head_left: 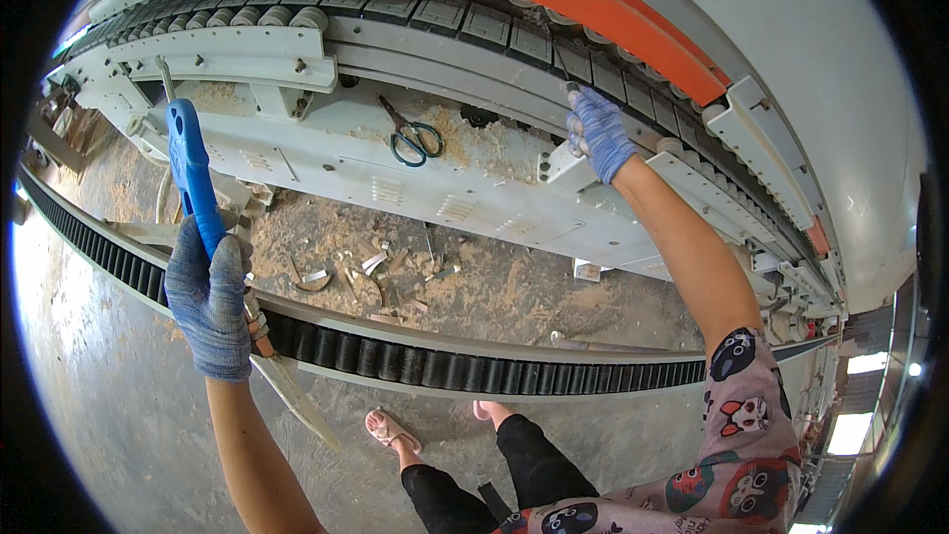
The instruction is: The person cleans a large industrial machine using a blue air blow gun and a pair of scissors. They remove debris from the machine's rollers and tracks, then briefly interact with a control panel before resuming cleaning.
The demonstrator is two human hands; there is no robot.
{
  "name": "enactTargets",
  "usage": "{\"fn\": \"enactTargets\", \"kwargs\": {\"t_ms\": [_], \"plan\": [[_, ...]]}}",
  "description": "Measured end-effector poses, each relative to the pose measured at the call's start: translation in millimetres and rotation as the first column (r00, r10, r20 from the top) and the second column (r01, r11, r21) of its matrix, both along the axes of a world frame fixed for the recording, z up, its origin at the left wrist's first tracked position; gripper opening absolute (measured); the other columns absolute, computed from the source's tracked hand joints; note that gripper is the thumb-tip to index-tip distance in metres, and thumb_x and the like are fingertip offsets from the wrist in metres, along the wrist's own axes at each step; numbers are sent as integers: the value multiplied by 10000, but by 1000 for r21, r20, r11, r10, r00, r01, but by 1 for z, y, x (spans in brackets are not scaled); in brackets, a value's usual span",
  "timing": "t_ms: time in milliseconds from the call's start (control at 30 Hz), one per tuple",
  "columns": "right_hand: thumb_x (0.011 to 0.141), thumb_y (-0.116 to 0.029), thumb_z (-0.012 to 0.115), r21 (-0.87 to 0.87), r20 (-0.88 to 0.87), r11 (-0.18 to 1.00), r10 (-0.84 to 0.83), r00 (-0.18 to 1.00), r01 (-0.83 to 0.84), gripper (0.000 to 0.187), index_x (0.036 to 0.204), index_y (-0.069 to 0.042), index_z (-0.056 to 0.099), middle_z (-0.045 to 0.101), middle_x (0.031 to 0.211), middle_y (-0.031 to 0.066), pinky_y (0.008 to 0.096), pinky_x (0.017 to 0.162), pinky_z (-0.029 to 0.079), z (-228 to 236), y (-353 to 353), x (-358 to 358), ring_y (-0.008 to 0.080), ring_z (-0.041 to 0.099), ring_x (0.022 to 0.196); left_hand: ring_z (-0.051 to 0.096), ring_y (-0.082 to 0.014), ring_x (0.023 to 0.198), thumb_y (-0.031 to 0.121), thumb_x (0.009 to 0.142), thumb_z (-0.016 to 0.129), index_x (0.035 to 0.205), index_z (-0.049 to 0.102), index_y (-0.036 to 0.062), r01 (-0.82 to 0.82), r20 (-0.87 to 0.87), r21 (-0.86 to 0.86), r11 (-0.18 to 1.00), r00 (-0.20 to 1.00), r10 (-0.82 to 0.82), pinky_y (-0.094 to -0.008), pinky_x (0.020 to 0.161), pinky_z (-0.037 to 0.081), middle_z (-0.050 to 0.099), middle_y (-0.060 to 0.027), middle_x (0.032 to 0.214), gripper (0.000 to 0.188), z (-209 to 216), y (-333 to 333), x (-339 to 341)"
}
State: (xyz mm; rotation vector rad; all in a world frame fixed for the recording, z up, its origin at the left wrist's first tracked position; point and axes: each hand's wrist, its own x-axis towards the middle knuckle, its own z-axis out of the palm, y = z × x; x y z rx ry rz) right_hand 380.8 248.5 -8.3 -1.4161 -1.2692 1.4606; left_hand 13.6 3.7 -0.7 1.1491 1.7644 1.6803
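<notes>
While the left hand (210, 299) is clamped around the lower end of the blue tool (193, 163), near the left end of the white ledge (341, 133), the tool looks light, stiff and slick, best gripped low. Over the conveyor track (435, 12), the right hand (599, 132) curls; whether around anything, I cannot tell.

A blue tool (195, 166), long-bodied with a thin, pale tip, stood raised on my remote feed, tip up and leaning slightly left. Above and to its right, I saw a chain track (484, 25) of flat grey rectangular pads with dark edges, laid end to end, running from upper left to lower right.
</notes>
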Motion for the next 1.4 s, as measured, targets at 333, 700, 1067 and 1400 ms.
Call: {"fn": "enactTargets", "kwargs": {"t_ms": [333,700,1067,1400], "plan": [[927,-292,527,202,19,975,-97,995,91,153,907,-142,548,408,537,-43,253,364,319,-28,4,-11,78,344,406,487,-80,678,262,882,555,1060,574,-15,4,-8,13,1000,1000,-4,-220,640,412,540,-14,735,330,-3,-5,-8],[918,-254,536,526,245,850,-148,958,-3,189,961,-79,595,451,620,-36,246,473,344,-51,19,-18,65,384,527,497,-83,680,276,878,563,1078,573,-23,27,-7,10,1000,1000,-27,-221,641,416,552,-19,737,360,-7,1,-11],[871,-214,533,542,710,804,-283,645,-244,387,1211,-31,530,619,1012,211,355,812,466,-16,7,12,322,595,893,582,-114,760,210,865,620,1178,539,-37,32,51,25,999,998,-33,-241,699,490,607,-68,888,407,-11,-14,-26],[871,-269,507,429,839,854,-255,481,-295,418,1229,-53,518,589,1104,242,414,899,438,2,-10,-15,390,559,1031,561,-107,779,184,853,623,1173,539,-50,50,49,24,998,998,-51,-246,713,475,615,-76,930,406,-5,-28,-34]]}}
